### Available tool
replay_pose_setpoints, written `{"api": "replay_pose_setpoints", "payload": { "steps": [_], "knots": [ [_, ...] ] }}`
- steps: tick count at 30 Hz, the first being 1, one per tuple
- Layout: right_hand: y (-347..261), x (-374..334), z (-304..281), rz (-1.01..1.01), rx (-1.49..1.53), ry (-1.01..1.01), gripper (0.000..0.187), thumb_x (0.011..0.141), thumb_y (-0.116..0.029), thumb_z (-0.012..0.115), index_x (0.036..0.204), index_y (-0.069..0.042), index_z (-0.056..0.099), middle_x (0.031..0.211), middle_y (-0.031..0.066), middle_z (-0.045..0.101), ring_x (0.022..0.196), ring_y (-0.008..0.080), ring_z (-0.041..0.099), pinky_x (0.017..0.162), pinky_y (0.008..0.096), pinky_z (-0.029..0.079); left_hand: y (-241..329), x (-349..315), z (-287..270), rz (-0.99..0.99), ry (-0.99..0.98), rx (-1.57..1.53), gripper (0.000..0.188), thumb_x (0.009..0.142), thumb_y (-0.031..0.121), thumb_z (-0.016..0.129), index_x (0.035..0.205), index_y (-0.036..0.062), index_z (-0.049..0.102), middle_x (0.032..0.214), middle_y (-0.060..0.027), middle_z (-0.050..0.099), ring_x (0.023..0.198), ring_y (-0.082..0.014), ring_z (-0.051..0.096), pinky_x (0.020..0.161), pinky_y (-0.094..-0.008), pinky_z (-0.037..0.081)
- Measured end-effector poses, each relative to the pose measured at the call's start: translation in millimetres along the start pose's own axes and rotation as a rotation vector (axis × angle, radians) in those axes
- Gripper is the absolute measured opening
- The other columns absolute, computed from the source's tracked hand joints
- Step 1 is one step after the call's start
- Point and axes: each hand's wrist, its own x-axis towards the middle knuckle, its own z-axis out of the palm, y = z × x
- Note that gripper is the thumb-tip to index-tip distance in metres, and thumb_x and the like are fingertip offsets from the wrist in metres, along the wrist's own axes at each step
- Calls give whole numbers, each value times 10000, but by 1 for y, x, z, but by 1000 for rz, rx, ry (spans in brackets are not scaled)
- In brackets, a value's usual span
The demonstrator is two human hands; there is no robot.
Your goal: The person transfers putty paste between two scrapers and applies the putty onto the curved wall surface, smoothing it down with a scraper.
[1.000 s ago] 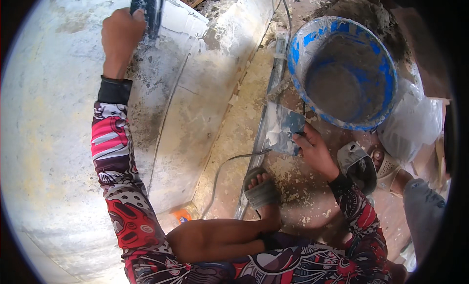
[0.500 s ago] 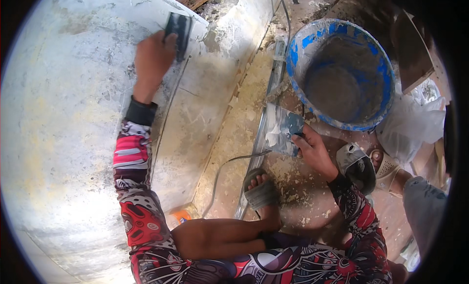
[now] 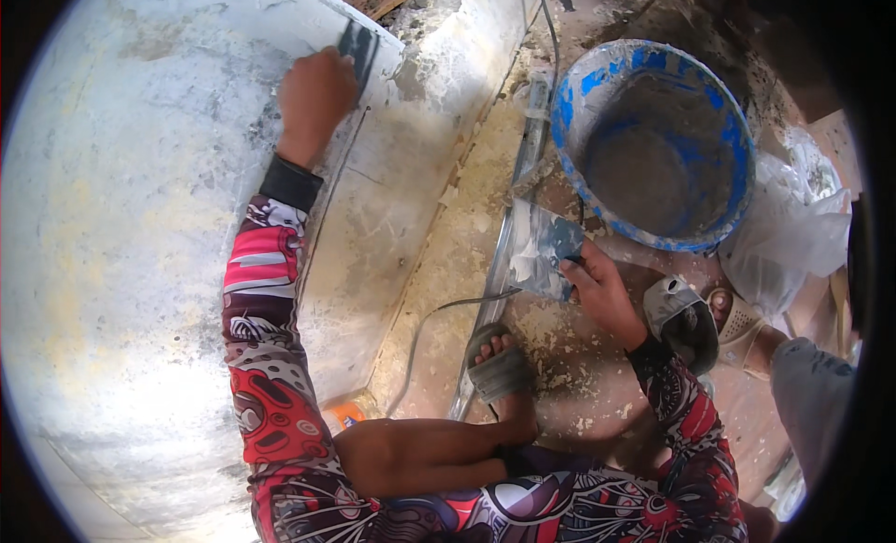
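My left hand (image 3: 318, 95) is closed around a dark, flat putty knife (image 3: 360, 46), whose blade lies against the pale, patchy wall (image 3: 140, 197) close to its edge. The fingers partly hide its grip. Lower right, my right hand (image 3: 603, 289) grips a second, wider putty knife (image 3: 566, 237) with its thumb on top. A lump of white putty (image 3: 530, 255) is smeared over that blade. Just beyond the right hand stands a blue bucket (image 3: 564, 113), its rim crusted with filler and grey material inside.
A metal profile strip (image 3: 497, 263) and a dark cable (image 3: 439, 303) run along the stained floor. My sandalled foot (image 3: 500, 366) is beside the strip. Right of it are a grey-black container (image 3: 683, 319), a clear plastic bag (image 3: 784, 239) and another person's leg (image 3: 812, 394).
My left hand and its putty knife have slid a little right and away from me along the wall, toward its edge. My right hand has barely moved.
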Motion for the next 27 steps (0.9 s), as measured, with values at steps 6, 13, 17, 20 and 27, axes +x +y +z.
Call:
{"api": "replay_pose_setpoints", "payload": {
  "steps": [6,13,17,20,27],
  "knots": [
    [0,0,2,9,24,-11,334,996,-47,501,1327,-9,518,1064,-27,586,947,60,483,867,243,418,-31,28,-42,-29,106,64,322,903,343,561,852,51,688,833,-277,680,792,-482,661,718,-546,540],
    [0,0,0,-19,-22,-7,357,991,-42,509,1346,-4,506,1108,-11,602,989,77,500,900,260,424,-62,50,-88,-19,237,145,356,899,396,589,882,58,703,806,-252,684,797,-480,657,713,-529,538],
    [2,-1,0,-30,2,0,359,993,-37,505,1351,-4,505,1130,-6,605,1006,77,507,914,261,425,-78,59,-114,-76,238,129,378,888,429,607,901,64,708,845,-237,693,846,-464,657,751,-516,529],
    [-3,-1,2,14,3,5,365,992,-32,504,1356,-11,505,1124,-9,609,997,70,507,903,258,428,-95,65,-127,-133,294,196,387,890,462,606,943,97,724,884,-234,697,890,-454,657,789,-507,525],
    [-4,1,5,6,-37,-22,364,985,-41,517,1349,-23,512,1047,-28,601,930,56,499,845,248,434,-129,50,-169,-86,630,219,455,911,490,603,816,58,711,688,-177,664,693,-386,660,659,-434,519]
  ]
}}
